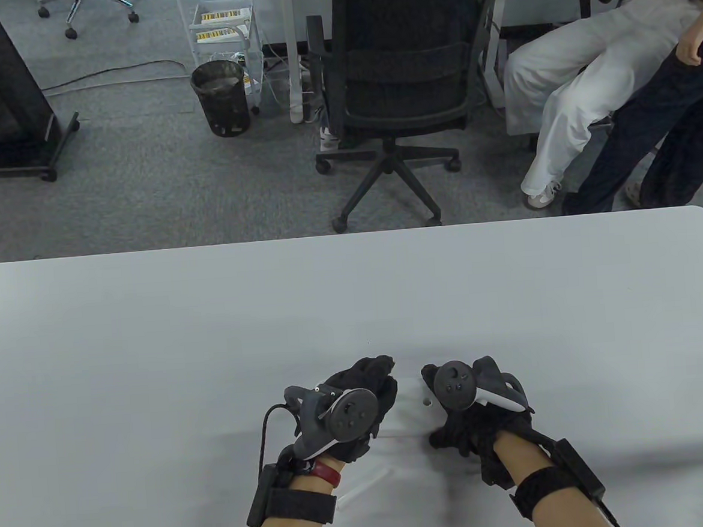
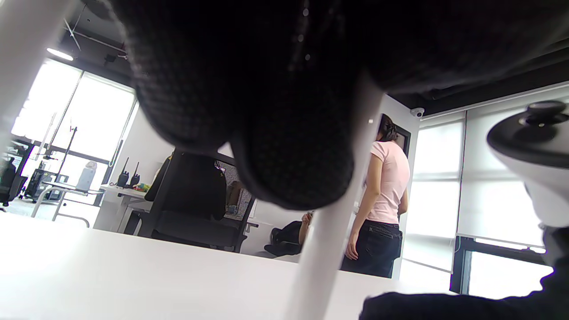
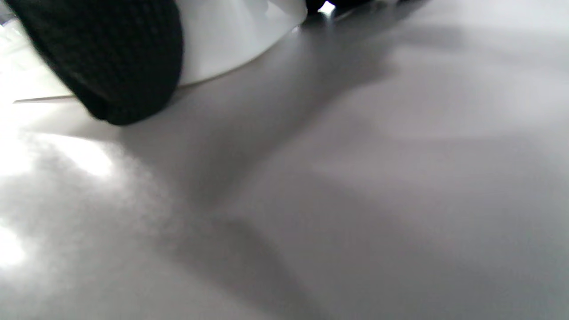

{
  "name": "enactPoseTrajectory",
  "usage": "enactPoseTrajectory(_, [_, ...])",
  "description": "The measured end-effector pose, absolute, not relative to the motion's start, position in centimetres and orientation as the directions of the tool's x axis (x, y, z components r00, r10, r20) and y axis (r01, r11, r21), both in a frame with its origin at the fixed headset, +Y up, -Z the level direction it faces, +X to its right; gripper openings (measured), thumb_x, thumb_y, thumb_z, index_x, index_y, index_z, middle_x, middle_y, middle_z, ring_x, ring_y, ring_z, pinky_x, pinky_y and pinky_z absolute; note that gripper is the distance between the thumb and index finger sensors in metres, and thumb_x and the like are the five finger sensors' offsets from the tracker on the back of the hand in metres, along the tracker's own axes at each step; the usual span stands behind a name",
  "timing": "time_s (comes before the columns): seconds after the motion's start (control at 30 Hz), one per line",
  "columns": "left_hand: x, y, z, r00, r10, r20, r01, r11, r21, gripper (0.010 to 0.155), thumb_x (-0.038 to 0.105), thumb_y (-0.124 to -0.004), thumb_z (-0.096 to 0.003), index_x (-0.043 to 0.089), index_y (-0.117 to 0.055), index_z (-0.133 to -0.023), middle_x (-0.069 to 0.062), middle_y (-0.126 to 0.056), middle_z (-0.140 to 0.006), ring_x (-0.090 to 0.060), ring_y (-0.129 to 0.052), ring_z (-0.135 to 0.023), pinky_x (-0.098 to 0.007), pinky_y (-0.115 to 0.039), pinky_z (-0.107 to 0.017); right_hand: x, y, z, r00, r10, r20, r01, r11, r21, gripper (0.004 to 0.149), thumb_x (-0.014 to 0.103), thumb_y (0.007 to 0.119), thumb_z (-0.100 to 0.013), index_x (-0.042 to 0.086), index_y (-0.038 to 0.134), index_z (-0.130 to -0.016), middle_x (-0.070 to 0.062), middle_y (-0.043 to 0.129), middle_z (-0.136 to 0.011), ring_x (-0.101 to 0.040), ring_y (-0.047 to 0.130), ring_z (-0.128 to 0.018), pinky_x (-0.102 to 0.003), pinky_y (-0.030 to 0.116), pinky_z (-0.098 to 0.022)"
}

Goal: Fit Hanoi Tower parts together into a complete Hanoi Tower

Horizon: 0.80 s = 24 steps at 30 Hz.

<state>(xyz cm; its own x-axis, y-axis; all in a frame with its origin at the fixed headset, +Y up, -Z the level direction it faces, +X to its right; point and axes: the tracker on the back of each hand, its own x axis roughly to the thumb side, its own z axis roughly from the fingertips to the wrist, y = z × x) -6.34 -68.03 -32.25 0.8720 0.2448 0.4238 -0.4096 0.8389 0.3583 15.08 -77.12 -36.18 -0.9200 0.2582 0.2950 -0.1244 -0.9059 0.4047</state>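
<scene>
A white Hanoi Tower base (image 1: 413,414) lies flat on the white table (image 1: 153,349), between my hands. One peg hole (image 1: 426,401) shows in it. My left hand (image 1: 366,389) is at the base's left end, fingers curled. In the left wrist view its fingers (image 2: 289,146) close around a white peg (image 2: 329,240) that slants down towards the table. My right hand (image 1: 453,431) holds the base's right end. In the right wrist view one gloved finger (image 3: 111,66) touches the base's rounded edge (image 3: 231,40). No discs are in view.
The table's far edge runs across the middle of the table view. Beyond it stand a black office chair (image 1: 399,91) and a bin (image 1: 221,97), and people sit at the far right (image 1: 585,78). My right hand's tracker (image 2: 529,146) shows in the left wrist view.
</scene>
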Motion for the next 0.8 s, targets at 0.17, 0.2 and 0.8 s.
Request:
enactPoseTrajectory(0.17, [-6.3,-68.2,-32.3,0.873,0.257,0.415,-0.411,0.846,0.341,0.045,0.048,-0.088,-0.037,0.027,-0.095,-0.076,-0.001,-0.108,-0.065,-0.008,-0.121,-0.04,-0.027,-0.104,-0.036,15.1,-77.2,-36.2,-0.921,0.258,0.293,-0.125,-0.906,0.405,0.111,0.044,0.093,-0.029,0.017,0.012,-0.099,-0.016,0.026,-0.109,-0.043,0.031,-0.101,-0.063,0.036,-0.071])
enactPoseTrajectory(0.2, [-6.4,-68.2,-32.3,0.869,0.275,0.411,-0.422,0.845,0.328,0.045,0.048,-0.088,-0.037,0.027,-0.095,-0.076,-0.001,-0.108,-0.065,-0.008,-0.121,-0.04,-0.028,-0.104,-0.036,15.1,-77.2,-36.2,-0.92,0.259,0.293,-0.126,-0.906,0.405,0.111,0.044,0.093,-0.029,0.017,0.012,-0.099,-0.016,0.026,-0.109,-0.043,0.031,-0.101,-0.063,0.036,-0.071])
enactPoseTrajectory(0.8, [-4.7,-66.0,-33.4,0.949,0.138,0.284,-0.171,0.981,0.095,0.044,0.045,-0.086,-0.0393,0.024,-0.097,-0.077,-0.007,-0.107,-0.064,-0.02,-0.116,-0.035,-0.037,-0.097,-0.034,15.1,-77.2,-36.2,-0.922,0.252,0.292,-0.119,-0.906,0.406,0.111,0.044,0.093,-0.029,0.017,0.011,-0.099,-0.016,0.026,-0.109,-0.043,0.031,-0.101,-0.063,0.036,-0.071])
